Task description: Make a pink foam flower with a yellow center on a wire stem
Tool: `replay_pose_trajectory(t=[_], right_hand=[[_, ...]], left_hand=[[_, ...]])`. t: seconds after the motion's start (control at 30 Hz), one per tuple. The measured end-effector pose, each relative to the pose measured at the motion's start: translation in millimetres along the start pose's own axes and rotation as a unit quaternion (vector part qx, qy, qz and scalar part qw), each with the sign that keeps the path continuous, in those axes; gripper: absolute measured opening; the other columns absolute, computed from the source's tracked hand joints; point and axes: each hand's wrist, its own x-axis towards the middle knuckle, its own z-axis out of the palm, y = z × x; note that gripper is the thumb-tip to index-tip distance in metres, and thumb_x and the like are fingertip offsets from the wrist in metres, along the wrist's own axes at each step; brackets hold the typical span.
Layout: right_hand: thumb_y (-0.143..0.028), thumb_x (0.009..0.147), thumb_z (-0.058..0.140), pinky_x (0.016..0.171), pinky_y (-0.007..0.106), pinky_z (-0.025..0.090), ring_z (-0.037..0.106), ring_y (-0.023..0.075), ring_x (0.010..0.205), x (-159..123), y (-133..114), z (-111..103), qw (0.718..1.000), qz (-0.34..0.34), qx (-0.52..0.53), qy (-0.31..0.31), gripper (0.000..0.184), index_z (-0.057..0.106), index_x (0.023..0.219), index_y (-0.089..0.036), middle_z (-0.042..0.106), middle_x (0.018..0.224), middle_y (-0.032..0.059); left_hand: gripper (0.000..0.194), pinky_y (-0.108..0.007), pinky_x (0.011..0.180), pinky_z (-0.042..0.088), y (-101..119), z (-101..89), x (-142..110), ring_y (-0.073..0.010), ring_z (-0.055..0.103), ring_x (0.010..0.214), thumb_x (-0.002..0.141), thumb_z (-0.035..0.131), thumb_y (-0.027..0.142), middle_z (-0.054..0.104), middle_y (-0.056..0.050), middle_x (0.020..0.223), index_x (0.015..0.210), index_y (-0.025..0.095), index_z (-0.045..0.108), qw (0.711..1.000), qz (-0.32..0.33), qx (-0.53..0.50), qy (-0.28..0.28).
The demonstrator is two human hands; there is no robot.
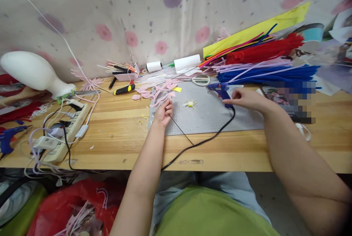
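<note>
My left hand (pixel 164 113) is closed, fingers pinched together, around a thin dark wire-like stem (pixel 181 130). The stem slants down to the right, its lower end meeting the glue gun's black cord. Pale pink shaped pieces (pixel 162 91) lie just beyond these fingers. My right hand (pixel 243 98) has its thumb and fingertips at the handle of a blue glue gun (pixel 227 96), which rests on the grey mat (pixel 203 120). Between my hands, a small yellow-centred flower piece with pale thin strands (pixel 190 104) lies on the mat.
Scissors (pixel 200 80) lie behind the mat, near blue pipe cleaners (pixel 266 76) and red ones (pixel 264 50). A yellow-black utility knife (pixel 124 89) lies left. Further left are a power strip (pixel 68 133), a white head form (pixel 30 69) and a second glue gun (pixel 11 138).
</note>
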Motion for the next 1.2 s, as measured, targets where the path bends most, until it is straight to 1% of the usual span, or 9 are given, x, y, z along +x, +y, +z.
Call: replay_pose_trajectory(t=[0.07, 0.13, 0.27, 0.4, 0.6, 0.83, 1.0, 1.07, 1.2], right_hand=[[-0.056, 0.059, 0.075, 0.048, 0.027, 0.032, 0.045, 0.0127, 0.053, -9.7, -19.9, 5.8, 0.990, -0.005, 0.001, -0.142, 0.042, 0.056, 0.065, -0.019, 0.053, 0.056, 0.0008], [-0.053, 0.066, 0.073, 0.048, 0.023, 0.036, 0.050, 0.0113, 0.056, -12.7, -46.2, 24.9, 0.972, -0.021, 0.129, -0.197, 0.041, 0.058, 0.081, -0.019, 0.058, 0.066, 0.0003], [-0.042, 0.082, 0.062, 0.049, 0.019, 0.042, 0.059, 0.0095, 0.061, 4.5, -96.9, 81.4, 0.893, 0.062, 0.392, -0.214, 0.029, 0.051, 0.095, -0.019, 0.065, 0.082, 0.0037], [-0.026, 0.088, 0.056, 0.046, 0.016, 0.042, 0.056, 0.0063, 0.053, 27.8, -125.0, 115.5, 0.839, 0.109, 0.488, -0.213, 0.011, 0.052, 0.085, -0.017, 0.061, 0.069, 0.0004], [-0.011, 0.079, 0.062, 0.039, 0.014, 0.035, 0.047, 0.0038, 0.043, 33.7, -126.3, 120.0, 0.839, 0.072, 0.491, -0.223, 0.011, 0.053, 0.074, -0.016, 0.056, 0.056, -0.0032], [-0.020, 0.069, 0.070, 0.040, 0.015, 0.035, 0.049, 0.0050, 0.044, 42.6, -91.7, 114.2, 0.846, 0.069, 0.516, -0.116, 0.020, 0.050, 0.070, -0.018, 0.053, 0.054, -0.0055], [-0.032, 0.066, 0.071, 0.042, 0.016, 0.037, 0.054, 0.0061, 0.051, 56.5, -68.9, 98.4, 0.859, 0.010, 0.512, -0.012, 0.030, 0.048, 0.081, -0.022, 0.055, 0.067, -0.0059], [-0.033, 0.064, 0.070, 0.043, 0.016, 0.039, 0.057, 0.0068, 0.054, 57.8, -66.1, 99.8, 0.875, -0.011, 0.482, 0.033, 0.035, 0.046, 0.088, -0.024, 0.056, 0.075, -0.0051], [-0.030, 0.063, 0.067, 0.044, 0.018, 0.043, 0.059, 0.0077, 0.058, 55.6, -68.2, 112.5, 0.898, -0.037, 0.434, 0.071, 0.038, 0.043, 0.092, -0.027, 0.055, 0.088, -0.0035]], left_hand=[[0.017, -0.004, 0.028, 0.016, -3.1, 3.7, -1.6, 0.0029, 0.035, 0.040, 0.090, 0.043, 0.008, 0.050, 0.002, 0.063, 0.078, 0.011, 0.054, 1.000, -0.006, 0.007, -0.004], [0.019, -0.004, 0.028, 0.016, -6.4, 7.5, -4.0, 0.0031, 0.035, 0.039, 0.091, 0.040, 0.008, 0.049, 0.002, 0.063, 0.079, 0.010, 0.055, 1.000, -0.016, 0.014, -0.010], [0.020, -0.004, 0.028, 0.014, -7.3, 9.9, -8.1, 0.0037, 0.034, 0.038, 0.091, 0.040, 0.009, 0.048, 0.002, 0.062, 0.077, 0.010, 0.054, 0.998, -0.043, 0.033, -0.016], [0.012, -0.003, 0.029, 0.013, -2.3, 6.0, -8.3, 0.0044, 0.033, 0.039, 0.086, 0.050, 0.007, 0.047, 0.002, 0.063, 0.076, 0.010, 0.056, 0.997, -0.055, 0.060, -0.001], [0.015, -0.005, 0.030, 0.013, -9.9, 3.9, -0.3, 0.0041, 0.032, 0.038, 0.086, 0.047, 0.008, 0.047, 0.002, 0.060, 0.076, 0.008, 0.059, 0.994, -0.038, 0.103, -0.008], [0.010, -0.011, 0.035, 0.022, -24.7, 4.9, 3.5, -0.0009, 0.049, 0.049, 0.079, 0.062, 0.020, 0.063, -0.004, 0.077, 0.084, 0.011, 0.062, 0.968, 0.131, 0.210, 0.052], [0.027, -0.014, 0.039, 0.028, -24.5, -1.5, 11.7, -0.0027, 0.051, 0.053, 0.071, 0.065, 0.016, 0.065, -0.003, 0.088, 0.098, 0.014, 0.060, 0.885, 0.250, 0.375, 0.119], [0.040, -0.015, 0.040, 0.030, -26.6, -1.8, 18.1, -0.0034, 0.051, 0.053, 0.067, 0.067, 0.015, 0.065, -0.004, 0.096, 0.106, 0.016, 0.057, 0.851, 0.248, 0.445, 0.131], [0.054, -0.019, 0.041, 0.034, -31.3, 6.1, 28.8, -0.0062, 0.052, 0.051, 0.063, 0.069, 0.013, 0.066, -0.006, 0.099, 0.114, 0.016, 0.052, 0.825, 0.196, 0.518, 0.109]])
